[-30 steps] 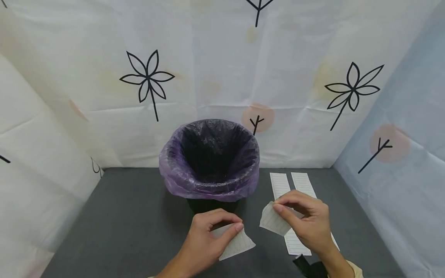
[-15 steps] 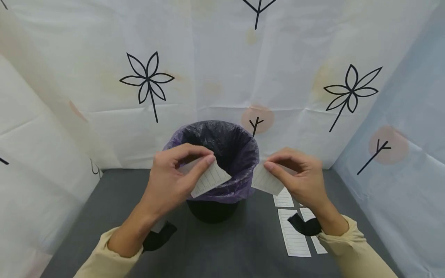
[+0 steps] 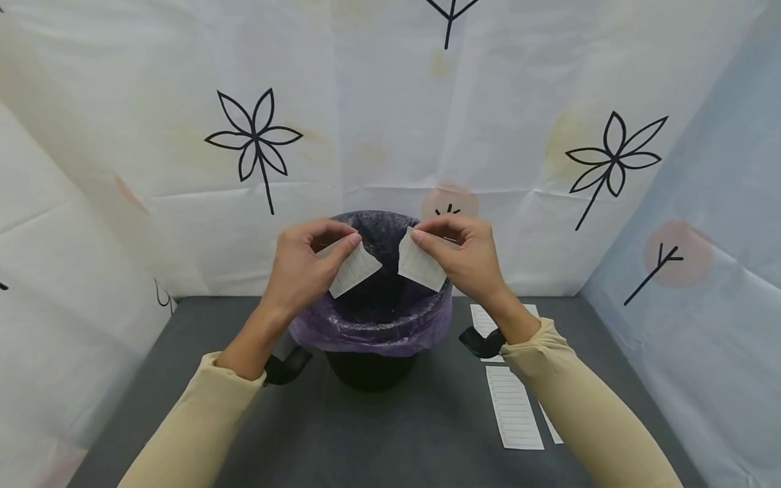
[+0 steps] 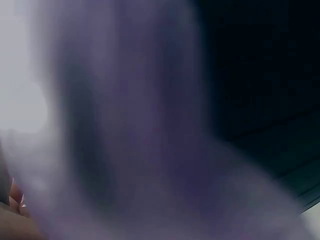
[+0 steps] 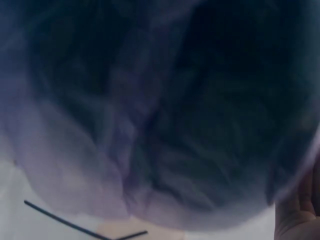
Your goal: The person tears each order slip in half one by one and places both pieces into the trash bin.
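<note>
Between thumb and fingers, my left hand (image 3: pixel 311 261) pinches a torn piece of lined white paper (image 3: pixel 356 271). A second torn paper piece (image 3: pixel 419 263) is pinched the same way in my right hand (image 3: pixel 466 254). Both pieces hang over the mouth of a black trash bin (image 3: pixel 372 369) lined with a purple plastic bag (image 3: pixel 372 335), their torn edges facing each other across a gap. The bag (image 4: pixel 150 125) blurs across most of the left wrist view, and the bag's side (image 5: pixel 135 100) fills much of the right wrist view.
Lined paper strips (image 3: pixel 514 407) lie on the dark table (image 3: pixel 366 440) to the right of the bin, partly hidden by my right forearm. A patterned white cloth (image 3: pixel 378 102) hangs behind and around the table.
Both hands have moved up and forward from in front of the bin to over its opening, each still holding its torn piece. The right hand has also shifted left.
</note>
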Available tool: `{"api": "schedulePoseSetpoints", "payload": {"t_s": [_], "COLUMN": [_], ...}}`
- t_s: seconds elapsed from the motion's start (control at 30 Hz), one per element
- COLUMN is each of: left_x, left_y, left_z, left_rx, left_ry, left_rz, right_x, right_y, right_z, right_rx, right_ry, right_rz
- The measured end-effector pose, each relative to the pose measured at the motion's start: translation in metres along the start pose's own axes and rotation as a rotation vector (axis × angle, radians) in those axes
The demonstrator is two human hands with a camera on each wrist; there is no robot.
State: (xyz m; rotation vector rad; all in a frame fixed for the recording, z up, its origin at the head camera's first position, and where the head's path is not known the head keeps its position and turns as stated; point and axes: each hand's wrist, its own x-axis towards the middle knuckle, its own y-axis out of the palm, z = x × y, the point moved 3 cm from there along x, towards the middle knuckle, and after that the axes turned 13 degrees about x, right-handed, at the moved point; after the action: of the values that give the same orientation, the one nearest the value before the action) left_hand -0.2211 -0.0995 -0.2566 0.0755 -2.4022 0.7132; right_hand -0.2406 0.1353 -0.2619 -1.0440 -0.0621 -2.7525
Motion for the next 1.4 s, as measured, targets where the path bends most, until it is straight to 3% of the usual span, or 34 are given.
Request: {"api": "schedulePoseSetpoints", "payload": {"t_s": [0.33, 0.57, 1.07, 1.4], "left_x": [-0.005, -0.008, -0.011, -0.012], "left_y": [0.005, 0.007, 0.008, 0.003], "left_z": [0.010, 0.012, 0.013, 0.011], "left_rx": [0.030, 0.034, 0.081, 0.080], "left_ry": [-0.023, -0.015, -0.020, -0.041], "left_rz": [0.030, 0.050, 0.086, 0.078], "right_x": [0.001, -0.006, -0.008, -0.011], "right_y": [0.017, 0.022, 0.023, 0.014], "right_z": [-0.008, -0.016, -0.016, -0.010], "right_rx": [-0.005, -0.007, -0.110, -0.092], "right_ry": [-0.014, 0.024, 0.052, 0.075], "right_rz": [-0.009, 0.033, 0.075, 0.041]}}
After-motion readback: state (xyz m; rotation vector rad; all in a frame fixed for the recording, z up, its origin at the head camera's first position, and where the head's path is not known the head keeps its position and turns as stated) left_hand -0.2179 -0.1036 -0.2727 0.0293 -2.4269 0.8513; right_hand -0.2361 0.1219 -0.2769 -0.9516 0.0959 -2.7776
